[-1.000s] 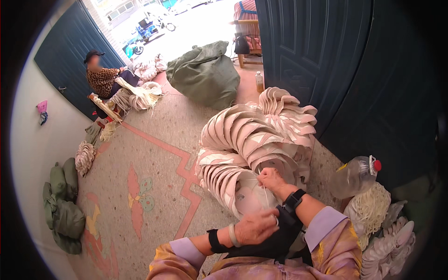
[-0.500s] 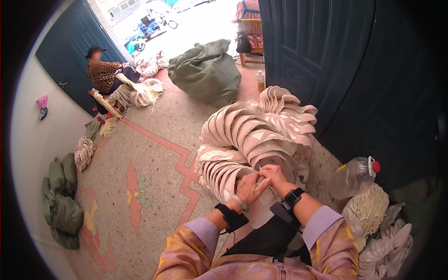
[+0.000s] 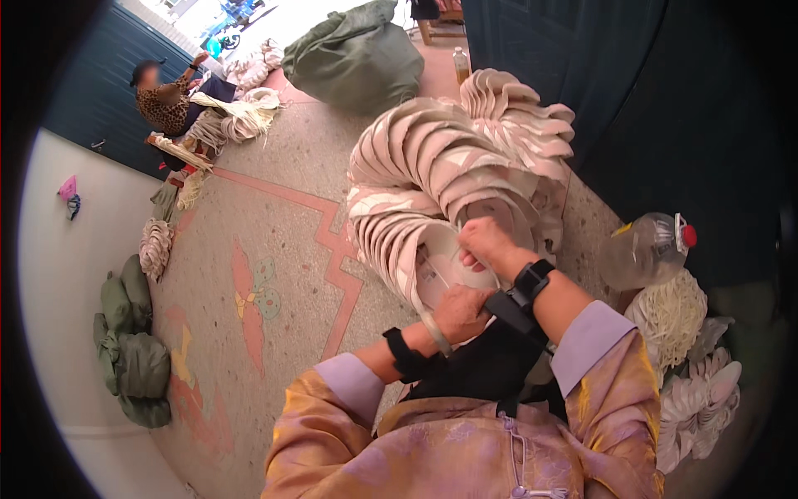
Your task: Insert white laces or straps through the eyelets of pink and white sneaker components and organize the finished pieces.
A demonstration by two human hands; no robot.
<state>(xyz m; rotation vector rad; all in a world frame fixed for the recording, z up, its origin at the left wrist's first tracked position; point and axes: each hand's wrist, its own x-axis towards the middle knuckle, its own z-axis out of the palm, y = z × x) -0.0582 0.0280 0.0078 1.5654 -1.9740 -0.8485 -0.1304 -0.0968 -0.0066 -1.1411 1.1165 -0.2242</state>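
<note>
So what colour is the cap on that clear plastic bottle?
Red cap on the clear bottle, seen in the head view.

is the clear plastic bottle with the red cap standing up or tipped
Tipped. The clear plastic bottle lies slanted, its red cap pointing sideways to the right, resting by the pale fibre bundle.

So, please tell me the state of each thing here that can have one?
left hand: closed on the pale cord
right hand: closed, pulling the cord
fan-shaped pieces: strung in a long curved row
plastic bottle: lying on its side, red cap on
green sack: full, on the floor
</note>
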